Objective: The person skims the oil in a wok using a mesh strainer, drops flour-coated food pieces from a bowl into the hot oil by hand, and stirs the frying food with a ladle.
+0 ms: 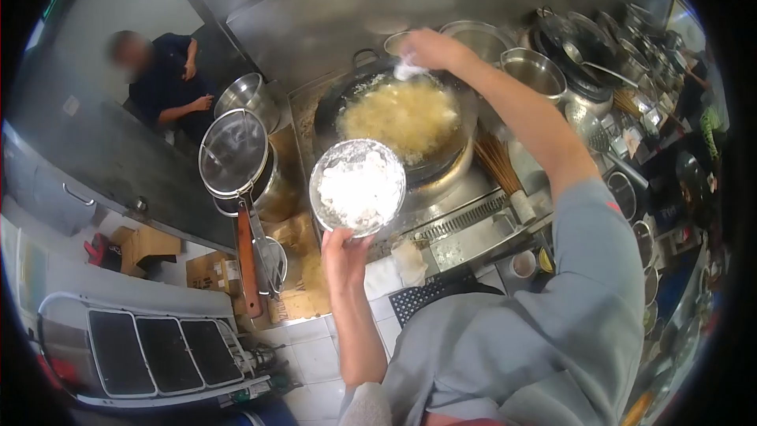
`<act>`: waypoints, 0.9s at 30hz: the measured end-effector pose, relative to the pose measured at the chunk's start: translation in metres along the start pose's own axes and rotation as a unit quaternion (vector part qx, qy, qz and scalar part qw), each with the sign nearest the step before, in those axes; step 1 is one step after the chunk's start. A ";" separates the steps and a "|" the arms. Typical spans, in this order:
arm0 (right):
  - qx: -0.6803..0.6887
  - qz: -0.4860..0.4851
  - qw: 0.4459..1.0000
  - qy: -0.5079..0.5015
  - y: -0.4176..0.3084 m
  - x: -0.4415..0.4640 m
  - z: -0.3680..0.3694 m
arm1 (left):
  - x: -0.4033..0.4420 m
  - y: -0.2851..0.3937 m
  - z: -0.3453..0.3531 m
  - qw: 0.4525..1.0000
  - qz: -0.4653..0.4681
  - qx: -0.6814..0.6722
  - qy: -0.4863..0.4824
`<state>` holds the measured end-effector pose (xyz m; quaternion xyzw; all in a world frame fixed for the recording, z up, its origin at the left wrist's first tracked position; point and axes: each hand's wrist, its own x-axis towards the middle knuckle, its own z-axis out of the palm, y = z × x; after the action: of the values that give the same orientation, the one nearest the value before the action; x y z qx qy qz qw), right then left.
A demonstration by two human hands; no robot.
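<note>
My left hand (pixel 345 251) grips the near rim of a round metal bowl (pixel 361 147). White, flour-coated pieces (pixel 363 189) fill the bowl; glare hides their exact kind. The bowl is held just in front of a large wok (pixel 328 114), overlapping its near left edge in view. Inside the wok, yellowish oil (pixel 400 114) bubbles and foams. Over the wok's far rim, my right hand (pixel 435 50) is closed on a white floured piece (pixel 408 71) that hangs from the fingers.
A fine-mesh strainer (pixel 234 151) lies across a pot on the left. A bamboo brush (pixel 497 162) stands right of the wok. Pots (pixel 534 72), a ladle (pixel 574 53) and a perforated skimmer (pixel 587 126) are further right. Another person (pixel 162 71) is at the far left.
</note>
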<state>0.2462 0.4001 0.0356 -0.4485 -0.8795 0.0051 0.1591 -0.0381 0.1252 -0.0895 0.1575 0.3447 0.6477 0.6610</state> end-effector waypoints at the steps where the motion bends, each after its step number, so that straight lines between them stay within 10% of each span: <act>1: -0.090 0.027 0.995 -0.039 0.024 0.007 0.030 | -0.004 0.002 -0.002 1.000 0.007 0.000 0.011; 7: -0.127 0.187 0.974 -0.026 0.077 0.010 0.128 | -0.024 0.007 -0.010 0.997 0.053 0.006 0.050; 16: 0.040 -0.011 0.980 0.195 -0.005 0.045 0.013 | -0.026 0.005 -0.014 0.998 0.036 0.009 0.043; 23: 0.146 -0.151 0.964 -0.163 -0.168 -0.053 -0.013 | -0.020 0.001 0.004 0.999 0.022 0.016 -0.023; 27: 0.160 -0.132 0.975 -0.080 -0.195 -0.088 0.031 | -0.022 -0.007 -0.002 0.998 0.007 0.038 -0.042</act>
<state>0.1323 0.2184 0.0113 -0.2958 -0.9285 0.1604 0.1568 -0.0323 0.1031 -0.0901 0.2121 0.3397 0.6314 0.6640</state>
